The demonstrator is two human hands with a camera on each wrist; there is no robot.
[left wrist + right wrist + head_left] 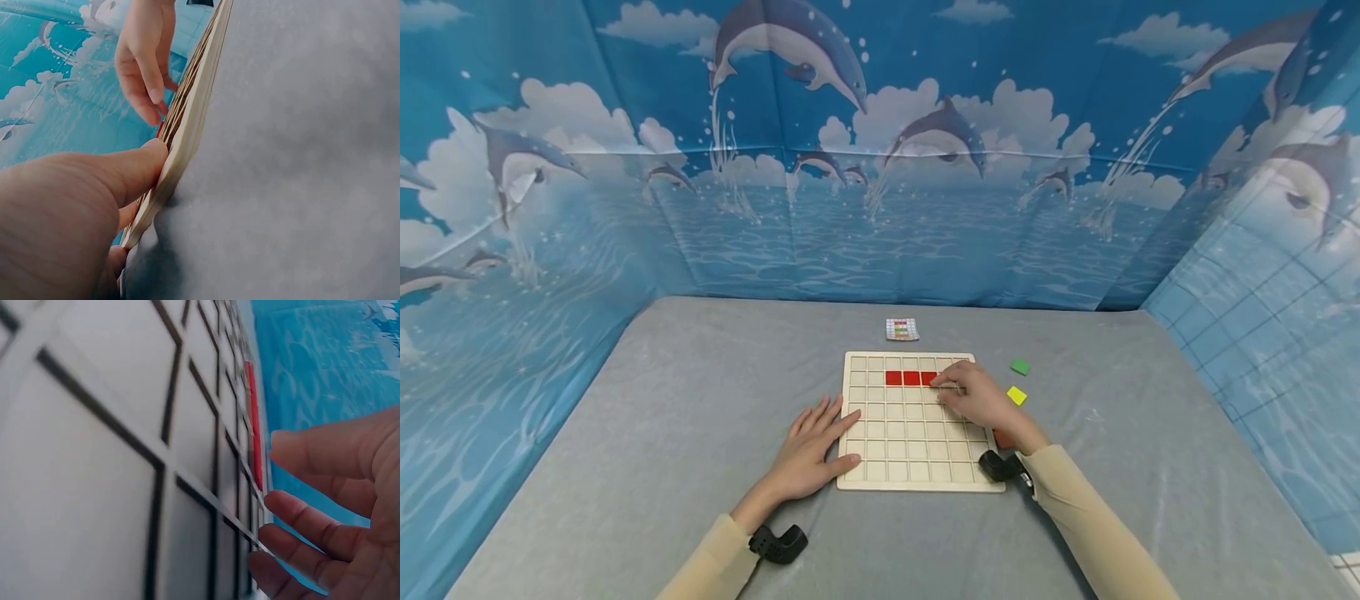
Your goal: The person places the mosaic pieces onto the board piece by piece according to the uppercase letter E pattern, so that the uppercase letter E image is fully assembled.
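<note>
A pale wooden grid board [917, 450] lies flat on the table, with three red square tiles [912, 378] side by side in its second row from the far edge. My left hand [808, 450] rests with spread fingers across the board's left edge; the left wrist view shows the thumb [134, 172] on the rim. Over the upper right of the board, my right hand [973, 396] has its fingertips right at the rightmost red tile. Thumb and fingers of the right hand [337, 506] are apart in the right wrist view, with nothing seen between them.
Right of the board lie a green tile [1020, 367] and a yellow tile [1017, 395]. An orange-red piece [1003, 439] is partly hidden by my right wrist. Beyond the board's far edge sits a small card with a coloured grid [902, 329]. Dolphin-print curtains [880, 225] surround the grey table.
</note>
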